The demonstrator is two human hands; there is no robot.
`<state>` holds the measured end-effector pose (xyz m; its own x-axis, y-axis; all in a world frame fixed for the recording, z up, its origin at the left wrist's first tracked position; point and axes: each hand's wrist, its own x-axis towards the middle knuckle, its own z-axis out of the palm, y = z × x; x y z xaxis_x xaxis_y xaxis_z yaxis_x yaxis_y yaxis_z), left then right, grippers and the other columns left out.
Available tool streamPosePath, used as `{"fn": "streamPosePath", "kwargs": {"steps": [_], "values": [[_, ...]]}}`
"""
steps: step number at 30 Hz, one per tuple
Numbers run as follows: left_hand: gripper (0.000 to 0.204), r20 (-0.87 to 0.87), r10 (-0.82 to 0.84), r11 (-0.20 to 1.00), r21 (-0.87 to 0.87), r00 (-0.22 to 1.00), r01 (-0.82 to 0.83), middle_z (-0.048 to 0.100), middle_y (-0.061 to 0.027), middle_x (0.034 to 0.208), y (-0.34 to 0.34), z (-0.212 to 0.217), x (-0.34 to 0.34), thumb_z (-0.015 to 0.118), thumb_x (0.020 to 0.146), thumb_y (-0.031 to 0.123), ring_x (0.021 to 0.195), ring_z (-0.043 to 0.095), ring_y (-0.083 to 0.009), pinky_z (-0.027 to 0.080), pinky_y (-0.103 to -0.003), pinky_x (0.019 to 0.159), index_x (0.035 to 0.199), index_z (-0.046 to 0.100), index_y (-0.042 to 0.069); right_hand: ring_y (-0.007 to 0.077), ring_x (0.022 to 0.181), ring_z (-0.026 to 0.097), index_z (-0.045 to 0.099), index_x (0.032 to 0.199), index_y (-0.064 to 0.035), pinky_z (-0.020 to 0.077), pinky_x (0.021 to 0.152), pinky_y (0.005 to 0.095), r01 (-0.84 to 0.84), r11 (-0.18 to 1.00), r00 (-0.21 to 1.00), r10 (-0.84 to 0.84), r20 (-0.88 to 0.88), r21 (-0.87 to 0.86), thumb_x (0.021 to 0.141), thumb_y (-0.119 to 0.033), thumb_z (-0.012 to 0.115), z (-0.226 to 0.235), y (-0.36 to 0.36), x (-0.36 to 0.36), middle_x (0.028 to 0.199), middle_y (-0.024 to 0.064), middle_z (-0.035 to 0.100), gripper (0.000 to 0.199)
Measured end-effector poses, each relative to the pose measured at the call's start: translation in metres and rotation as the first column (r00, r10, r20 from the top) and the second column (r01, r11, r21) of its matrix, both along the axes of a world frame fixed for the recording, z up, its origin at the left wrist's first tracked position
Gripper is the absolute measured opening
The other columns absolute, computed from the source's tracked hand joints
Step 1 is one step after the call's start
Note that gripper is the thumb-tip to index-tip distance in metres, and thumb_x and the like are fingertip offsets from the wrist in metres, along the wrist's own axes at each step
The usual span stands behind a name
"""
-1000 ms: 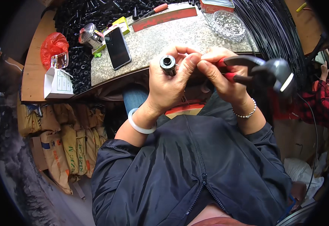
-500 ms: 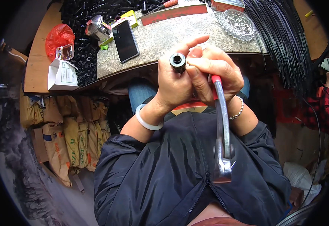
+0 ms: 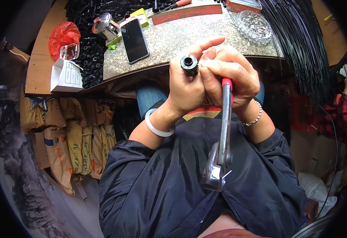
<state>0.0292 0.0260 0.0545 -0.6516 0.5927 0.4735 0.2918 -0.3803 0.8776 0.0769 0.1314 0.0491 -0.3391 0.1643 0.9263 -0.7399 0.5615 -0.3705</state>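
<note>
— Where's the black hollow cylinder (image 3: 190, 67)?
— Upper centre, clasped in the left hand (image 3: 183, 92); the right hand (image 3: 237, 75), thumb and forefinger pinched narrow beside it, grips red-handled pliers (image 3: 224, 127).
— Beyond?
— Smartphone (image 3: 135, 41), upper left; glass dish (image 3: 256, 40), upper right.

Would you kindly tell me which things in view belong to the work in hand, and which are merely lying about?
Belonging to the job:
black tube, in the left hand
red-handled tool, in the right hand
probably the loose black parts

Apparently just lying about:
phone
red plastic bag
white box
</note>
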Motion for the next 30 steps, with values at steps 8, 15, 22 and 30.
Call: {"fn": "streamPosePath", "kwargs": {"steps": [8, 15, 22, 30], "values": [[0.028, 0.027, 0.057, 0.997, 0.044, 0.998, -0.058, 0.060, -0.0036, 0.078, 0.002, -0.002, 0.001, 0.047, 0.086, 0.005, 0.073, 0.052, -0.0060, 0.045, -0.020, 0.069, 0.111, 0.059, -0.002, 0.0187, 0.069, 0.060, 0.059, 0.090, 0.0010, 0.0497, 0.062, 0.0282, -0.040, 0.998, 0.998, 0.038, 0.043, 0.048, 0.075, 0.004, 0.066, 0.002, -0.001, 0.003, 0.076, 0.0125, 0.059, 0.017], [0.049, -0.039, 0.020, 1.000, -0.006, 0.999, -0.020, 0.060, -0.0114, 0.103, -0.003, -0.004, -0.001, 0.049, 0.092, 0.034, 0.085, 0.056, -0.0089, 0.046, -0.022, 0.076, 0.114, 0.051, -0.010, 0.0194, 0.071, 0.060, 0.059, 0.089, 0.0005, 0.0501, 0.063, 0.0287, -0.045, 0.998, 0.996, 0.042, 0.076, 0.039, 0.076, 0.003, 0.066, 0.005, -0.001, 0.005, 0.076, 0.0121, 0.060, 0.016], [0.028, 0.027, 0.019, 1.000, 0.008, 0.999, -0.019, 0.063, -0.0083, 0.085, -0.002, 0.004, -0.004, 0.049, 0.085, 0.005, 0.077, 0.055, -0.0080, 0.046, -0.023, 0.071, 0.109, 0.058, -0.004, 0.0210, 0.062, 0.060, 0.061, 0.083, -0.0011, 0.0476, 0.058, 0.0273, -0.199, 0.980, 0.956, 0.196, 0.219, -0.007, 0.067, -0.002, 0.069, 0.022, 0.008, 0.003, 0.071, 0.0087, 0.060, 0.018], [0.024, 0.235, 0.017, 1.000, 0.013, 0.972, -0.021, 0.063, -0.0026, 0.075, -0.008, 0.013, -0.009, 0.050, 0.092, 0.012, 0.068, 0.056, -0.0055, 0.046, -0.020, 0.059, 0.108, 0.058, -0.005, 0.0037, 0.062, 0.050, 0.049, 0.118, 0.0009, 0.0402, 0.055, 0.0165, -0.212, 0.942, 0.577, 0.335, 0.745, -0.259, 0.089, -0.008, 0.052, 0.062, 0.031, 0.024, 0.072, -0.0005, 0.053, 0.030]]}}
